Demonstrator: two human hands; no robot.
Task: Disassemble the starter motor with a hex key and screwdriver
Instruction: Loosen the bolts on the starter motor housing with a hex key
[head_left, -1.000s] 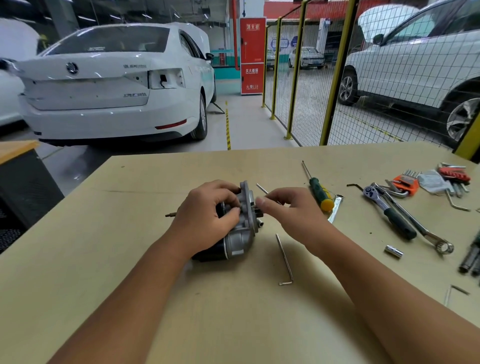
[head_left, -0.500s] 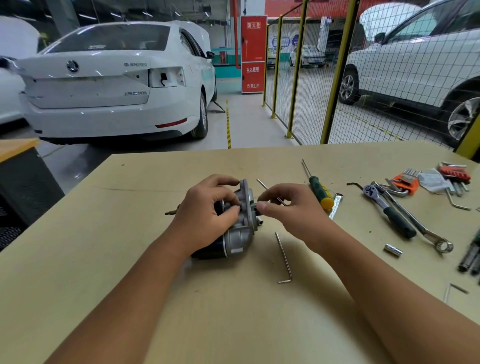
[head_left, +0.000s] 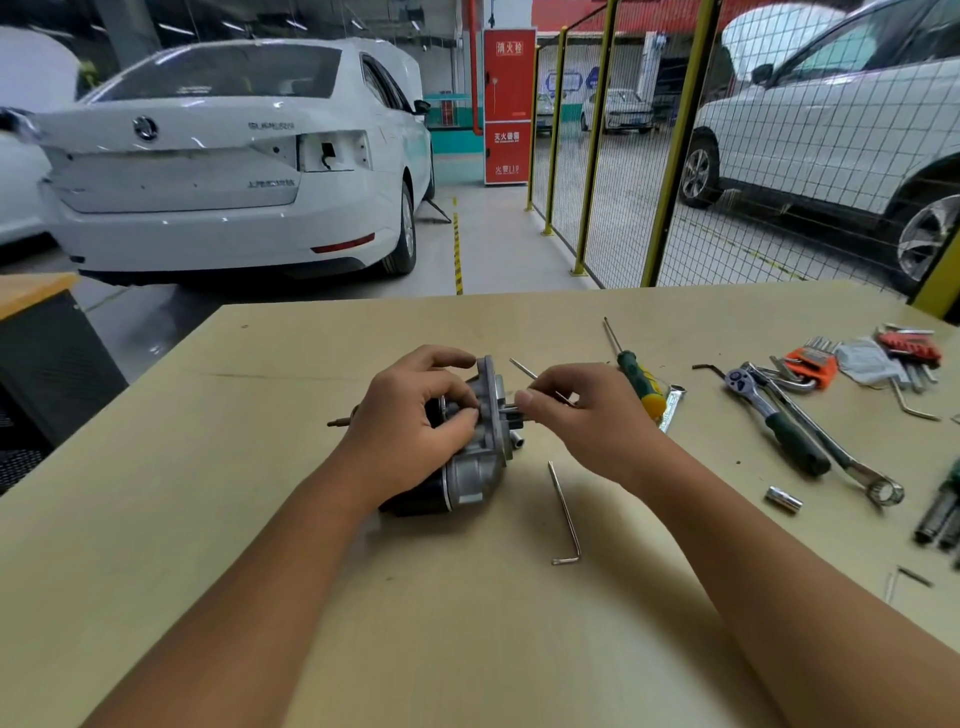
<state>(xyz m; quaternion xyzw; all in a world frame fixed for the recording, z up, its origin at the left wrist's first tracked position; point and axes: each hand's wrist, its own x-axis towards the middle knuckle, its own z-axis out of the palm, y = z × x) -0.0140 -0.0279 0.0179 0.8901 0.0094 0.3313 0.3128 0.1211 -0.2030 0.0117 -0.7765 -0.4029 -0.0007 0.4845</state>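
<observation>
The starter motor (head_left: 475, 467), with a silver housing and a black body, lies on the wooden table (head_left: 260, 519) at its centre. My left hand (head_left: 410, 421) grips it from the left, fingers curled over the flange. Just right of the flange, my right hand (head_left: 587, 410) pinches a dark bolt (head_left: 511, 410) that sticks out of the flange. One hex key (head_left: 566, 514) lies loose on the table below my right hand. A second hex key (head_left: 522, 370) shows behind its fingers. The green and yellow screwdriver (head_left: 636, 371) lies to the right of that hand.
A ratchet (head_left: 779, 421), a combination wrench (head_left: 852, 467), a small socket (head_left: 783, 500) and an orange hex key set (head_left: 813, 364) lie at the right of the table. Beyond the far edge stand a white car (head_left: 223, 171) and a yellow mesh fence (head_left: 675, 156).
My right hand has eased slightly to the right, away from the flange, with a short length of the bolt now showing. My left hand keeps its grip on the motor.
</observation>
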